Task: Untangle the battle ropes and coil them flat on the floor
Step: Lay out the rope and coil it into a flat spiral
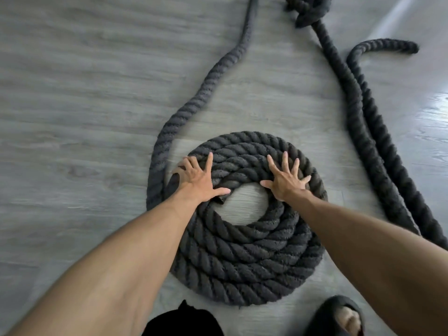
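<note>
Grey wood-grain plank floor (72, 117) fills the whole view, smooth and faintly glossy, with a bright sheen along its right edge; wide bare boards lie to the left of the work and above it, while the right side is narrower; near the middle, low in the view, lies the flat coil of thick black twisted rope (242, 258), a round spiral of several tight turns, coarse and fuzzy, with a small patch of floor showing in its open centre; the left hand (194, 177) rests on the coil's upper left, fingers splayed and gripping nothing, thumb stretched toward the rope's cut inner end, outer fingers bending over the outermost turn; the right hand (284, 180) lies flat on the upper right of the coil, fingers spread wide, released and pressing down; from the coil's left rim the loose tail (206, 86) swings out just beside the outer turn, then snakes up and leaves by the top edge; well apart on the right, the second black twisted rope (368, 132) runs doubled from a bulky knot (310, 10) at the top down to the lower right, its free end hooked over; close below the coil sit a foot in a black slipper (337, 316) and a patch of black cloth (184, 322)
</note>
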`<move>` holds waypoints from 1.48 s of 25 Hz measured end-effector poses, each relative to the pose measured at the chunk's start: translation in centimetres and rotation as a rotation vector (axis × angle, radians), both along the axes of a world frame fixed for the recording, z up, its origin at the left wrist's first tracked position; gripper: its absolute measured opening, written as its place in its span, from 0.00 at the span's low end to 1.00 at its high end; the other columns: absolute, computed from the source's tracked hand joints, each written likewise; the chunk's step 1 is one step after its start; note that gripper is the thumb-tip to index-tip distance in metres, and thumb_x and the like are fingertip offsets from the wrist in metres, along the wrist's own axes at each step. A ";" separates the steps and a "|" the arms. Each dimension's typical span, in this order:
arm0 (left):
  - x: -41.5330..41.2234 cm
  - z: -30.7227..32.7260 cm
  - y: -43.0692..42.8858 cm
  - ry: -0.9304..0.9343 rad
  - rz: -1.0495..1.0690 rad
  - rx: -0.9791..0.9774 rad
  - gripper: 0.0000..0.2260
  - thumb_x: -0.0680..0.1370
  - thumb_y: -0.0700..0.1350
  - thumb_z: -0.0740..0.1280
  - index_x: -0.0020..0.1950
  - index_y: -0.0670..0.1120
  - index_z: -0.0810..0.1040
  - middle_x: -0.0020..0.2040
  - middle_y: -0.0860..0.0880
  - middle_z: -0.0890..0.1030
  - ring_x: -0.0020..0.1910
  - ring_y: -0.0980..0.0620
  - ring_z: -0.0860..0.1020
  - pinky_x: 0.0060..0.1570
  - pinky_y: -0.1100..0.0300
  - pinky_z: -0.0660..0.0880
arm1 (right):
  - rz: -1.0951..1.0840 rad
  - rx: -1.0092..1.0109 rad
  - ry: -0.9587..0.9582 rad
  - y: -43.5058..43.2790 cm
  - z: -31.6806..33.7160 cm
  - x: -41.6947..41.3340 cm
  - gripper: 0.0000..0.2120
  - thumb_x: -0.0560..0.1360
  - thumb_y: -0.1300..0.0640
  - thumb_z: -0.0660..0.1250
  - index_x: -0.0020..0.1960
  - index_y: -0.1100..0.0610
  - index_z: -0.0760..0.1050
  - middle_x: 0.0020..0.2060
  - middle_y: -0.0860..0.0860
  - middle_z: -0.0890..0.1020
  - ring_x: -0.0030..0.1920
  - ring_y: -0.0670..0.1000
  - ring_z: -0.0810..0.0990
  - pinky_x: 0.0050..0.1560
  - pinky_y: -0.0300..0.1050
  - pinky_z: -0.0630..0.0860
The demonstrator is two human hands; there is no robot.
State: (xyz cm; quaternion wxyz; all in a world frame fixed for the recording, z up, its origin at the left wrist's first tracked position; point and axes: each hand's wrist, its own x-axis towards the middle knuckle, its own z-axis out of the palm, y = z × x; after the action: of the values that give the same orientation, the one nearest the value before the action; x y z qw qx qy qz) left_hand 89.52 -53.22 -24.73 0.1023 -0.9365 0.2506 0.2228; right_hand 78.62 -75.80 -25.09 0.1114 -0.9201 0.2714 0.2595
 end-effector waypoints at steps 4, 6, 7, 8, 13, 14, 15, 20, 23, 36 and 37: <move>1.1 0.1 -1.7 -0.020 0.094 0.058 0.56 0.62 0.83 0.49 0.79 0.53 0.34 0.70 0.33 0.60 0.65 0.35 0.62 0.59 0.41 0.68 | 0.116 0.012 -0.034 -3.0 -0.5 3.7 0.38 0.81 0.38 0.58 0.80 0.38 0.36 0.79 0.50 0.30 0.78 0.64 0.31 0.68 0.82 0.45; 2.0 0.6 -2.9 0.004 0.159 0.117 0.57 0.62 0.84 0.49 0.80 0.51 0.36 0.68 0.33 0.62 0.63 0.36 0.65 0.56 0.41 0.68 | 0.199 0.011 -0.025 -4.5 -0.3 6.6 0.38 0.81 0.38 0.58 0.80 0.38 0.37 0.79 0.49 0.30 0.78 0.64 0.31 0.69 0.81 0.45; 2.6 0.8 -3.7 0.031 0.202 0.149 0.57 0.62 0.83 0.49 0.80 0.51 0.36 0.68 0.33 0.62 0.63 0.35 0.65 0.56 0.40 0.69 | 0.247 0.010 -0.022 -5.1 -0.3 8.2 0.38 0.81 0.39 0.59 0.80 0.38 0.37 0.79 0.49 0.31 0.78 0.64 0.32 0.69 0.81 0.45; 3.1 1.2 -4.4 0.053 0.244 0.172 0.57 0.62 0.83 0.51 0.80 0.50 0.37 0.68 0.32 0.62 0.64 0.34 0.66 0.56 0.39 0.69 | 0.286 0.012 -0.022 -5.6 -0.2 9.7 0.38 0.81 0.40 0.59 0.80 0.38 0.37 0.79 0.49 0.31 0.78 0.64 0.32 0.70 0.81 0.45; 5.8 2.8 -7.2 0.130 0.406 0.292 0.56 0.65 0.81 0.54 0.79 0.45 0.42 0.70 0.29 0.64 0.65 0.30 0.69 0.58 0.36 0.70 | 0.435 0.003 -0.029 -6.8 -0.5 16.8 0.39 0.82 0.45 0.63 0.80 0.39 0.38 0.79 0.49 0.31 0.78 0.64 0.33 0.70 0.80 0.45; 6.4 3.2 -7.5 0.143 0.426 0.295 0.54 0.66 0.80 0.55 0.79 0.45 0.44 0.70 0.30 0.65 0.65 0.31 0.70 0.58 0.36 0.71 | 0.456 0.001 -0.037 -6.8 -0.5 18.1 0.39 0.81 0.46 0.63 0.81 0.39 0.39 0.79 0.49 0.32 0.78 0.64 0.33 0.70 0.80 0.45; 6.9 3.4 -7.7 0.156 0.449 0.288 0.53 0.68 0.79 0.56 0.78 0.45 0.45 0.70 0.31 0.66 0.65 0.33 0.71 0.59 0.37 0.72 | 0.476 0.000 -0.043 -6.8 -0.6 19.3 0.40 0.81 0.47 0.64 0.81 0.39 0.39 0.79 0.49 0.32 0.78 0.64 0.33 0.70 0.80 0.45; 9.4 3.0 -7.1 0.235 0.555 0.211 0.47 0.73 0.72 0.60 0.78 0.45 0.45 0.69 0.36 0.66 0.65 0.38 0.72 0.59 0.41 0.73 | 0.592 0.001 -0.019 -6.7 -0.2 24.4 0.39 0.81 0.51 0.65 0.81 0.41 0.41 0.79 0.50 0.32 0.78 0.66 0.33 0.70 0.79 0.44; 11.4 3.4 -6.3 0.278 0.519 0.199 0.40 0.76 0.70 0.56 0.77 0.46 0.50 0.69 0.39 0.70 0.66 0.39 0.72 0.59 0.44 0.72 | 0.669 0.007 0.021 -6.4 0.5 27.7 0.40 0.81 0.49 0.66 0.81 0.40 0.41 0.79 0.50 0.32 0.78 0.66 0.33 0.71 0.79 0.44; 29.0 2.6 -14.3 0.065 -0.018 -0.113 0.48 0.72 0.65 0.70 0.80 0.53 0.43 0.80 0.38 0.44 0.78 0.35 0.42 0.69 0.26 0.46 | 0.226 -0.098 -0.330 -5.4 -1.0 25.8 0.45 0.78 0.42 0.64 0.81 0.46 0.37 0.81 0.55 0.42 0.80 0.62 0.39 0.72 0.76 0.40; 29.6 2.8 -15.3 0.105 -0.053 -0.097 0.48 0.71 0.65 0.71 0.80 0.54 0.43 0.79 0.38 0.45 0.78 0.35 0.42 0.69 0.26 0.47 | 0.072 -0.137 -0.332 -5.1 -1.4 22.9 0.45 0.77 0.38 0.62 0.82 0.47 0.37 0.81 0.58 0.41 0.79 0.63 0.37 0.71 0.77 0.37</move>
State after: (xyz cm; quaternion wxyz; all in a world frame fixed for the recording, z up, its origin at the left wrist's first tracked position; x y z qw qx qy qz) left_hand 119.11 -68.47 -21.94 0.0495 -0.9203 0.2910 0.2566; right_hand 101.52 -80.93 -26.47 0.0827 -0.9648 0.2333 0.0888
